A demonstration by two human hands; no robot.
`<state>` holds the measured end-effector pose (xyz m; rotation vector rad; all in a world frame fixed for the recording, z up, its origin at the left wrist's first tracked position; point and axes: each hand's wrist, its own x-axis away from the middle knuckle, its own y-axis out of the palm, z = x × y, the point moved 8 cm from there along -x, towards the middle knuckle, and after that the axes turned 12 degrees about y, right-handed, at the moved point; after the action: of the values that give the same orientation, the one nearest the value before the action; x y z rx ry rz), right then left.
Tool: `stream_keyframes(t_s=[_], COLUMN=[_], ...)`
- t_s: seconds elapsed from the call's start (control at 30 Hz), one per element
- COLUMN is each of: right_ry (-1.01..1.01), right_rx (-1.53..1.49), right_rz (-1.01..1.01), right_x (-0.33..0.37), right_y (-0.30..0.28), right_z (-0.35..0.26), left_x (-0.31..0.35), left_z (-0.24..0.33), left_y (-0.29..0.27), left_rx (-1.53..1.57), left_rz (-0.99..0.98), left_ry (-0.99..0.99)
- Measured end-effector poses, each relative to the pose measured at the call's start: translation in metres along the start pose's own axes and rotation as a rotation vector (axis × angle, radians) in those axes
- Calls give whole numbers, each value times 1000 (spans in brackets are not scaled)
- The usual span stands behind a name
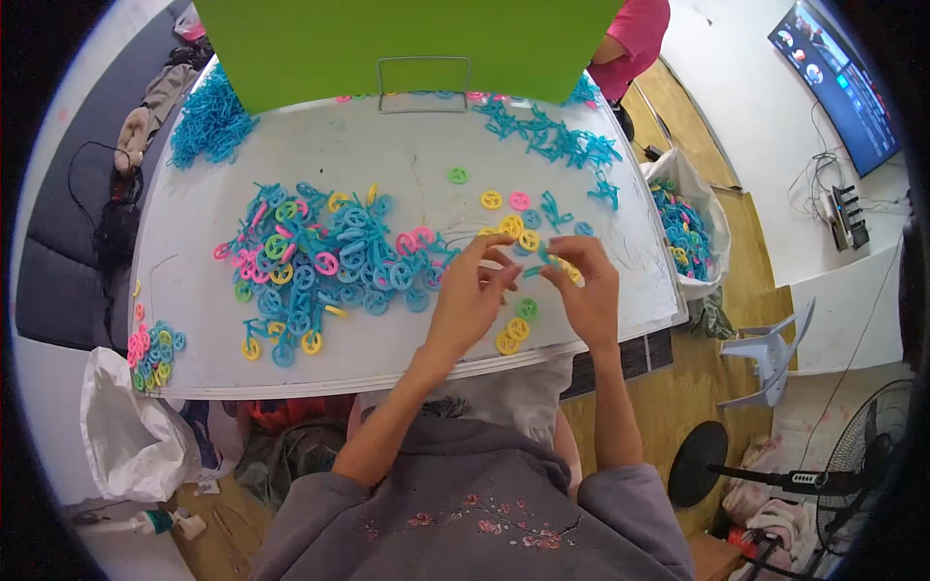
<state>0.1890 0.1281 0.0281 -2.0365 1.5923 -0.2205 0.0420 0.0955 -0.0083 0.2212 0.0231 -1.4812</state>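
Observation:
Over the right half of the white table, my two hands meet nearly fingertip to fingertip. My right hand (588, 290) pinches a small teal forked plastic piece (542, 256) between thumb and fingers. Curled with thumb against fingers is my left hand (470, 295); anything in its pinch is too small or hidden to make out. Yellow spoked wheels (511, 226) lie just beyond my fingers, with a pink wheel (519, 201) behind them. Nearer me, below the hands, rest a green wheel (526, 308) and yellow wheels (507, 343).
A big mixed pile of wheels and teal pieces (329, 257) spreads left of my hands. Teal pieces (208, 121) heap at the far left, more (557, 136) at the far right. A green board (407, 48) stands across the back. A filled white sack (693, 223) is beside the table.

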Motion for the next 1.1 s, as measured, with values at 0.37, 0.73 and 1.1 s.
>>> stream_keyframes(t_s=[0.37, 0.73, 1.1], right_ry=[299, 125, 415], right_rx=[-475, -224, -399], right_rz=[145, 8, -51], right_x=[26, 28, 34], right_y=[-27, -4, 14], right_z=[34, -9, 20], left_x=[15, 10, 14], left_z=[-5, -4, -11], left_y=[34, -1, 0], left_rx=[-851, 173, 115], left_rz=[-82, 49, -2], left_ry=[359, -8, -24])
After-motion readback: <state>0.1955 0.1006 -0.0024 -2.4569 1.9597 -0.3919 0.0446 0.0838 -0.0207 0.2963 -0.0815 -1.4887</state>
